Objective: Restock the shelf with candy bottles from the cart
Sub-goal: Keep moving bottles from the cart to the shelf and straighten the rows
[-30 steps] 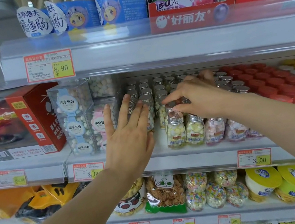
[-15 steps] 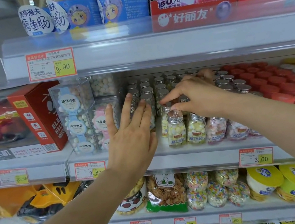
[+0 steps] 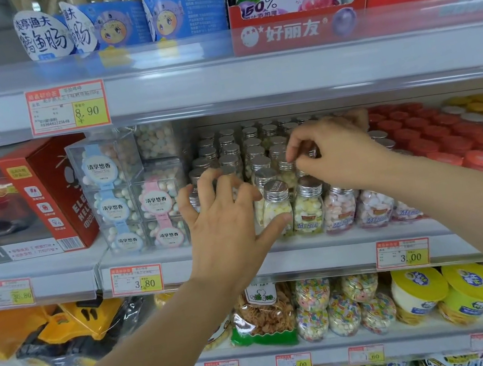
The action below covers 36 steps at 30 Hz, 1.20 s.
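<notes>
Small clear candy bottles with silver caps (image 3: 308,209) stand in several rows on the middle shelf (image 3: 309,248), yellow candy at the front left and pink candy (image 3: 339,207) to their right. My left hand (image 3: 227,217) curls over the bottles at the left end of the rows, hiding them. Its thumb presses the side of the front yellow bottle (image 3: 277,208). My right hand (image 3: 335,153) reaches in from the right, and its thumb and forefinger pinch the cap of a bottle (image 3: 287,165) a few rows back. The cart is out of view.
Clear cube boxes of candy (image 3: 127,203) are stacked just left of the bottles, beside a red carton (image 3: 52,196). Red-lidded jars (image 3: 452,139) fill the shelf on the right. The shelf above (image 3: 248,84) hangs low over the bottles. Bagged snacks (image 3: 264,317) lie below.
My left hand went from flat with straight fingers to curled over the left bottles, thumb now on the front bottle. My right hand's fingers settled onto a cap farther back.
</notes>
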{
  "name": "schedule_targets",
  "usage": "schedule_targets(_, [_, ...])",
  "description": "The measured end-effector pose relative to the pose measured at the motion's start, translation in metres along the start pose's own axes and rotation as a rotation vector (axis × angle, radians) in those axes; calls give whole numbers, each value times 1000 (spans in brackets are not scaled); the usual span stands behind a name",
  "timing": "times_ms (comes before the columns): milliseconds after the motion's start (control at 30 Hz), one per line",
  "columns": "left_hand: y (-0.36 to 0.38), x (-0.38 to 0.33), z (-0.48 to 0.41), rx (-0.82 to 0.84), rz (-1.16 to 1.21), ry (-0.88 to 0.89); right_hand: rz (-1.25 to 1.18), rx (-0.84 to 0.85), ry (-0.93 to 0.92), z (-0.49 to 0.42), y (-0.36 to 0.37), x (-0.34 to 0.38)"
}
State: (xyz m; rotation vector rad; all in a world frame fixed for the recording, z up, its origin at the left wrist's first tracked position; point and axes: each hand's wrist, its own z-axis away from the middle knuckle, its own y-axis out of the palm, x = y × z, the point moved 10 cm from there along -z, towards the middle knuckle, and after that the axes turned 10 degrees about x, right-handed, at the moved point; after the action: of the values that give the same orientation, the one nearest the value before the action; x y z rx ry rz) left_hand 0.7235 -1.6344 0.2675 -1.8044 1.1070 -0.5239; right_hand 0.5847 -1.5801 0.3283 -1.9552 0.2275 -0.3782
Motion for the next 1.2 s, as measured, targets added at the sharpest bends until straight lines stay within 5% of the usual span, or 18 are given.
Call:
schedule_targets(567, [1, -2, -4, -36, 8, -43, 113, 221, 114, -5, 15, -20])
schedule_targets(1200, [7, 1, -3, -27, 36, -30, -26, -28, 12, 5, 10, -1])
